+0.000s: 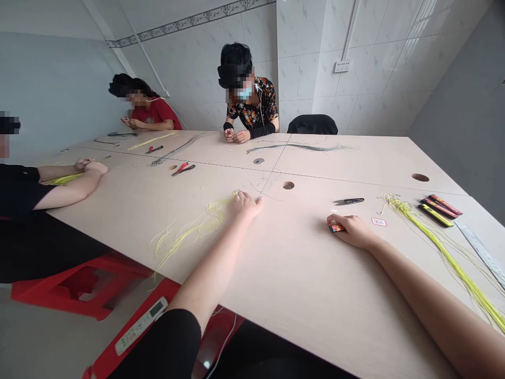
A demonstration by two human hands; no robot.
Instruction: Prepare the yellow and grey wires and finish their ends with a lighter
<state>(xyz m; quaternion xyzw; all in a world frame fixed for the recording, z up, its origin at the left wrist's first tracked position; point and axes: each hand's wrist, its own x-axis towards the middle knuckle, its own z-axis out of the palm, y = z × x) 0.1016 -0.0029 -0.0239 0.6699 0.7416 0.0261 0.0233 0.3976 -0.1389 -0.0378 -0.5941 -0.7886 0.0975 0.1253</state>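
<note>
The loose yellow cords (189,231) lie in a tangled spread close to the near edge of the worktop (300,273), left of its middle, and the left hand (244,205) rests at their upper end, fingers bent and pressed down toward the surface; whether it pinches a strand cannot be told. Further right, the right hand (351,230) is closed around a small red-and-black object (336,228), whose end shows past the fingers. Just beyond that hand lie black-handled thread snips (349,201), with a small paper tag (379,222) just beside the knuckles. Toward the right edge, a long bundle of yellow cord (434,252) runs diagonally out of view, beside three red, yellow and black packets (438,208) and a steel ruler (479,250). Up the worktop lie red-handled pliers (183,168) and two bundles of grey cord (300,148). At the far edge, a co-worker in a floral shirt (252,102) holds both hands (234,136) together, and another in a red shirt (152,113) does the same. At the left edge, a third person's forearms (71,176) rest beside a small bunch of yellow cord (63,179)
</note>
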